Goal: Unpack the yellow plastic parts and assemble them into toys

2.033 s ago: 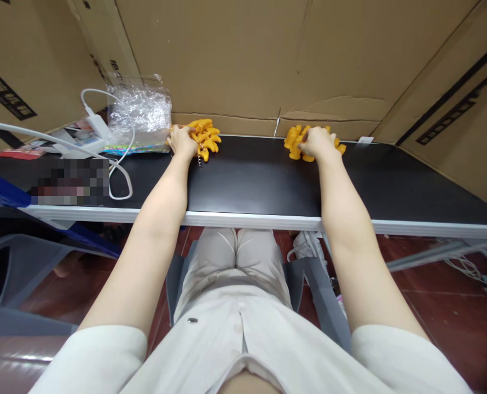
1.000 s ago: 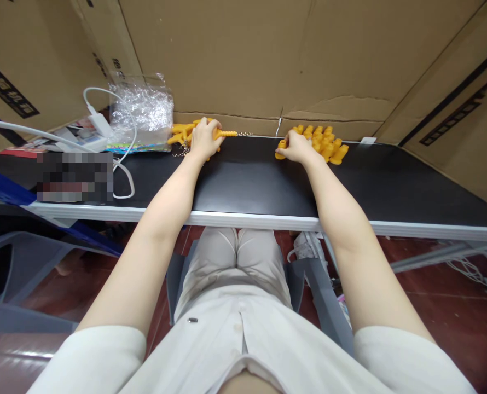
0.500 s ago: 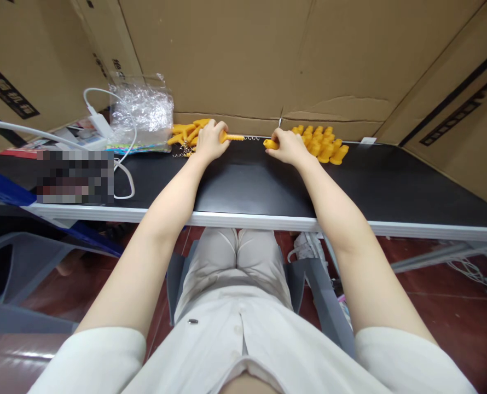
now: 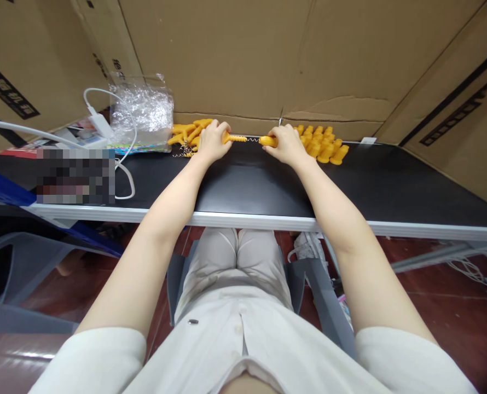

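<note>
My left hand [image 4: 214,143] is closed on a yellow plastic piece with a ridged shaft [image 4: 237,138] that points right. A thin metal spring [image 4: 253,139] sticks out of the shaft's end toward the other piece. My right hand [image 4: 288,143] grips a yellow hollow plastic piece [image 4: 268,141] whose rounded end faces the spring; whether the two touch I cannot tell. Left of my left hand lie a pile of yellow plastic pieces [image 4: 181,131] and a small heap of loose springs [image 4: 186,149]. Several yellow cylindrical pieces [image 4: 323,148] stand in rows just right of my right hand.
Cardboard [image 4: 243,65] walls off the back of the black tabletop [image 4: 255,186]. A clear plastic bag [image 4: 143,117] and a white cable [image 4: 132,189] lie at the left. A metal strip [image 4: 251,220] edges the table's front.
My right hand has moved slightly left with its yellow piece, and the left one slightly right. The gap between the two pieces is narrower, with less of the spring showing.
</note>
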`<action>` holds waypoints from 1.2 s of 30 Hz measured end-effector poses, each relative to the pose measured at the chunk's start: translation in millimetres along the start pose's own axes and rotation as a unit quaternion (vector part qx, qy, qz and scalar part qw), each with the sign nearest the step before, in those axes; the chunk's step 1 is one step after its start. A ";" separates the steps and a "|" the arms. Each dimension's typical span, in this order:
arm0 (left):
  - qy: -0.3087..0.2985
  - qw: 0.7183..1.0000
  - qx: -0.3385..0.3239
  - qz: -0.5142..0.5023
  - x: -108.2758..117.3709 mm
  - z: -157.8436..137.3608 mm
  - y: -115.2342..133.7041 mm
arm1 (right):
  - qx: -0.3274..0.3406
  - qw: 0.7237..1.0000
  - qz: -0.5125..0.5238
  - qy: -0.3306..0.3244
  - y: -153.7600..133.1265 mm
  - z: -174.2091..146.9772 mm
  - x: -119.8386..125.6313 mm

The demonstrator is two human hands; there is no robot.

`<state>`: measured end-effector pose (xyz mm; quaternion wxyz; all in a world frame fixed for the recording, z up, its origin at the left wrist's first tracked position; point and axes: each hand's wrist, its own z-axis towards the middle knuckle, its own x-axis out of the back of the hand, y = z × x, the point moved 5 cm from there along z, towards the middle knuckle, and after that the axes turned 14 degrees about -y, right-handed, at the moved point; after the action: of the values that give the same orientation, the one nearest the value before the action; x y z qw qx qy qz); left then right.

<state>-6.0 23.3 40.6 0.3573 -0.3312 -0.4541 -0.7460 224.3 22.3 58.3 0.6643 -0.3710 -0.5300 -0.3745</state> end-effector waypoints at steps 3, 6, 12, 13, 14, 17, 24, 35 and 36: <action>0.006 1.000 -0.001 -0.007 -0.6 -0.6 1.4 | 0.010 1.000 -0.001 0.002 -4.6 -1.5 1.6; 0.005 1.000 -0.002 -0.003 -0.8 -1.1 3.5 | 0.017 1.000 -0.006 0.003 -7.4 -1.8 1.8; -0.024 0.997 0.012 0.079 -0.1 -3.6 9.6 | 0.062 0.998 0.000 0.032 -4.4 5.0 -5.4; -0.028 0.996 0.010 0.084 -0.3 -3.8 9.9 | 0.079 0.996 0.008 0.040 -4.1 6.4 -7.0; -0.029 0.996 0.005 0.085 -0.6 -3.9 10.1 | 0.098 0.994 0.015 0.047 -4.2 7.5 -8.2; -0.034 0.996 -0.012 0.078 -2.5 -3.6 10.2 | 0.137 0.988 0.034 0.063 -5.8 8.1 -9.1; -0.056 0.995 -0.001 0.085 -3.9 -6.1 15.9 | 0.151 0.984 0.078 0.055 -9.2 5.8 -6.0; -0.026 0.995 -0.020 0.098 -1.3 -4.0 18.4 | 0.127 0.965 0.226 0.044 0.8 18.7 -17.8; -0.018 0.995 -0.023 0.096 -1.9 -2.5 16.3 | 0.118 0.959 0.253 0.039 2.9 21.1 -20.1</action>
<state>8.3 16.0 45.3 0.4112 -0.3953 -0.4090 -0.7124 214.7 44.4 41.8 0.7966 -0.3970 -0.4329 -0.1428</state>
